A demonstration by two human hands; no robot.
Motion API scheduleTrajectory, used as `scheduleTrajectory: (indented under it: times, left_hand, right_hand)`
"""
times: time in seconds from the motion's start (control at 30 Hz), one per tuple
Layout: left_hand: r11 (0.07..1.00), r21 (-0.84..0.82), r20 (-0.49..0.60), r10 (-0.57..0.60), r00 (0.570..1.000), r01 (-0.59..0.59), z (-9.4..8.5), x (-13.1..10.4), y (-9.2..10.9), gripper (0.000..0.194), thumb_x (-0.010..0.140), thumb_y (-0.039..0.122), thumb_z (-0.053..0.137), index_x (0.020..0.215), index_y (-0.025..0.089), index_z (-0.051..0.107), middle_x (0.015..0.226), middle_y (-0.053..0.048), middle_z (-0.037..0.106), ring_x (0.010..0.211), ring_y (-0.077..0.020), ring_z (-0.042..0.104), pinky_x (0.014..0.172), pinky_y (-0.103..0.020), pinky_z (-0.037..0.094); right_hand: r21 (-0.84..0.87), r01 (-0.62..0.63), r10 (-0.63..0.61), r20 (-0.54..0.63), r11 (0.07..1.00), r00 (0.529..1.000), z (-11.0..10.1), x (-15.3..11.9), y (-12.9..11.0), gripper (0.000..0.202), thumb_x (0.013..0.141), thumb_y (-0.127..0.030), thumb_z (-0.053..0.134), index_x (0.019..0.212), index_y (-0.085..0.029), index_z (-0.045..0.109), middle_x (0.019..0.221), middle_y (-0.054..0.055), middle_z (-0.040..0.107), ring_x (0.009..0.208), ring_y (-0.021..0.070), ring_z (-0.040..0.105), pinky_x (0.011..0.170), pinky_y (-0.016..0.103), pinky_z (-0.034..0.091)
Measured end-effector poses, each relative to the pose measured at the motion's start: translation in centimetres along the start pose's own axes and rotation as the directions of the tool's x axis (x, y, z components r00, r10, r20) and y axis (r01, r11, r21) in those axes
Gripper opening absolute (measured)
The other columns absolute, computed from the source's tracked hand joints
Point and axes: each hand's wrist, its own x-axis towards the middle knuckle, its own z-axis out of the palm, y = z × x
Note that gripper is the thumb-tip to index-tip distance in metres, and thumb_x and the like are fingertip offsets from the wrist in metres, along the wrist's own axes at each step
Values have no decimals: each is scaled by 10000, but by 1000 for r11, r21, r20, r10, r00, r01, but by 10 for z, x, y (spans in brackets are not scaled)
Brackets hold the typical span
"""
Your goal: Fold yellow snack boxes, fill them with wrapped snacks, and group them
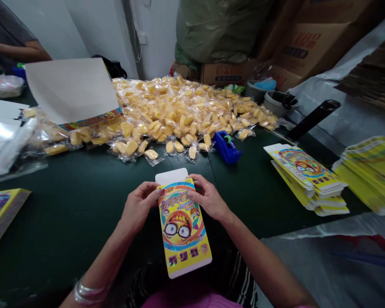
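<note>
A yellow printed carton point(184, 226) with a cartoon face in glasses lies between my hands, over the table's near edge. Its white flap sticks out at the far end, and another white flap shows at the near end. My left hand point(141, 205) pinches the carton's upper left corner between thumb and fingers. At the upper right corner, my right hand point(210, 197) grips it, thumb on the printed face and fingers behind. Beyond the hands, a big heap of wrapped yellow pieces point(179, 107) covers the back of the table.
A blue tape dispenser point(227, 147) stands right of centre. Stacked flat cartons point(308, 171) lie at the right, with more point(372, 175) beyond. A large white sheet point(73, 90) rests on the heap's left. A yellow box point(4, 214) sits at far left. A person's arm point(19, 51) shows top left.
</note>
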Motion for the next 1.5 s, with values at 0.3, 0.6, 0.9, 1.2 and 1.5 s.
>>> scheduleTrajectory:
  times: [0.3,0.6,0.9,1.2,1.5]
  left_hand:
    - [1000,-6,-27,15,1000,-15,5,30,3,335,459,357,895,610,160,670,641,3,641,609,-127,592,564,-220,532]
    - [1000,-12,61,-19,998,20,-1,-7,4,238,510,268,846,601,185,642,574,21,624,544,-114,554,528,-199,471]
    - [996,87,134,-2,991,-10,-8,-29,-9,299,615,334,846,628,174,594,657,15,648,617,-117,565,595,-205,472]
    - [995,47,209,-95,973,87,-8,-21,-19,375,704,458,819,762,191,562,664,29,660,586,-111,579,559,-197,473]
    - [962,269,310,-124,942,38,-12,-19,-5,299,760,468,770,829,187,693,937,-59,745,838,-184,676,733,-252,541]
  right_hand:
    - [0,48,-46,-269,999,962,4,41,16,268,740,-441,723,815,-196,642,771,-8,636,700,142,585,688,272,489]
    - [-67,43,-55,-191,997,980,-3,-7,-1,208,706,-336,811,764,-192,673,792,2,645,719,149,573,682,275,466]
    - [-59,31,-39,-152,998,988,-4,-42,2,244,681,-313,860,737,-197,652,825,-4,592,776,153,568,685,265,467]
    - [-157,44,-83,-251,987,964,0,-39,10,207,785,-319,767,701,-199,621,771,-4,550,729,140,524,664,265,431]
    - [-108,45,-55,-93,993,994,-10,-37,14,145,787,-340,790,806,-222,708,859,6,552,786,145,550,685,270,456]
